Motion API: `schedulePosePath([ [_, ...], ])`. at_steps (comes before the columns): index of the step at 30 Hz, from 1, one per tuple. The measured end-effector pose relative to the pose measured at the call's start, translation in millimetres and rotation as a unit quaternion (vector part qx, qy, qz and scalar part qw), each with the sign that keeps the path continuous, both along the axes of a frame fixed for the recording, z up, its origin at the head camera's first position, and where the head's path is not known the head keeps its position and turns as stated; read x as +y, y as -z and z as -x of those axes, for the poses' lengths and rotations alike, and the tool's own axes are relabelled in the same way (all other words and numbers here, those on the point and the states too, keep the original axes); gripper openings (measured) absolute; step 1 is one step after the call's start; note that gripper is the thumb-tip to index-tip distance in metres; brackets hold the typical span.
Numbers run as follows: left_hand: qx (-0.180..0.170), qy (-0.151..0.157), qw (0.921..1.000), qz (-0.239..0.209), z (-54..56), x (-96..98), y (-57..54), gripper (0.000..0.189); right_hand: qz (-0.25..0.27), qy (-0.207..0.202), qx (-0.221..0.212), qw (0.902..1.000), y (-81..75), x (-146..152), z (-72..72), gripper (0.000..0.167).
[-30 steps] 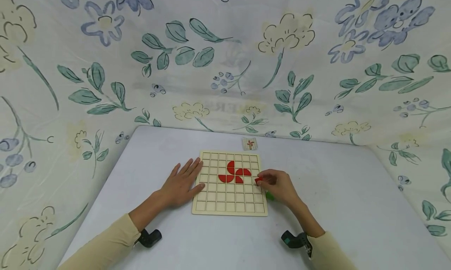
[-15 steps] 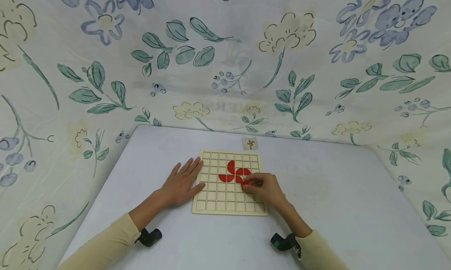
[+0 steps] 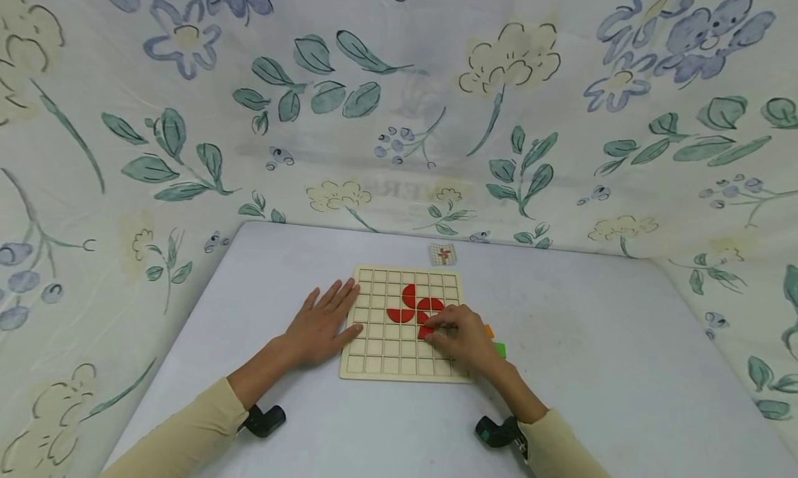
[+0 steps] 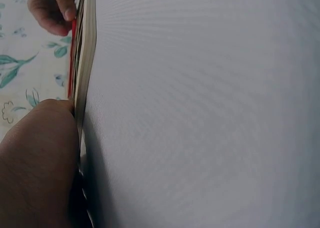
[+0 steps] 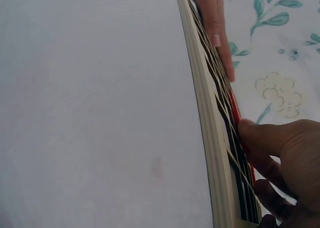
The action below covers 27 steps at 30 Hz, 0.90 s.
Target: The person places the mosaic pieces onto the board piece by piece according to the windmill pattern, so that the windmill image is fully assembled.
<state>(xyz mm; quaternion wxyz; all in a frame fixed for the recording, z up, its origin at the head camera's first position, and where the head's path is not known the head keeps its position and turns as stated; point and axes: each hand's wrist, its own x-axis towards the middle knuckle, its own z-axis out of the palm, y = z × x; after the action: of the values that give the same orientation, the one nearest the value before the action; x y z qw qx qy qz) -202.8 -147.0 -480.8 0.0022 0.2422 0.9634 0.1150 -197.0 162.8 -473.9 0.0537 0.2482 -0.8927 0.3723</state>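
Note:
A pale wooden grid board (image 3: pixel 380 364) lies on the white table, with several red rounded pieces (image 3: pixel 400 316) set in cells near its middle. My left hand (image 3: pixel 321 325) rests with straight fingers along the board's left edge. Thumb and fingers of my right hand (image 3: pixel 464 336) pinch a red piece (image 3: pixel 425 332) at a cell just below the others; the hand covers part of it. In the right wrist view, the thumb and fingertips of the right hand (image 5: pixel 280 148) meet the board's top surface, where a red edge (image 5: pixel 235 106) shows.
A small card (image 3: pixel 443 254) with a red pinwheel picture lies behind the board. Green (image 3: pixel 500 350) and orange (image 3: pixel 489 331) pieces show beside the board's right edge, partly behind the right hand. A floral cloth (image 3: pixel 399 118) hangs behind the table.
My right hand has carried the red piece leftward from the board's right edge to a cell below the other red pieces. The left hand has stayed in place. Orange and green pieces are uncovered.

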Motion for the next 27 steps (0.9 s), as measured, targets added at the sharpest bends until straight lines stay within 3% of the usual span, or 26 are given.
schedulePosePath([
  [5, 0.001, 0.005, 0.9999, -0.011, -0.2, -0.6, 0.0, 0.076, 0.009, -0.02, 0.031, 0.9993, 2.7, 0, 1.7, 0.018],
  [11, -0.005, 0.006, 0.9998, -0.019, -0.6, -0.8, 2.1, 0.076, 0.017, -0.014, 0.044, 0.9988, 0.8, 1, 0.0, 0.018],
  [19, -0.001, 0.001, 1.0, 0.0, 0.4, -0.8, 0.3, 0.076, -0.006, 0.048, 0.016, 0.9987, -7.9, 11, -3.4, 0.018],
  [27, -0.001, 0.004, 1.0, 0.004, 0.5, -0.8, -0.2, 0.077, -0.009, 0.061, 0.002, 0.9981, -9.0, 35, -5.3, 0.019],
])
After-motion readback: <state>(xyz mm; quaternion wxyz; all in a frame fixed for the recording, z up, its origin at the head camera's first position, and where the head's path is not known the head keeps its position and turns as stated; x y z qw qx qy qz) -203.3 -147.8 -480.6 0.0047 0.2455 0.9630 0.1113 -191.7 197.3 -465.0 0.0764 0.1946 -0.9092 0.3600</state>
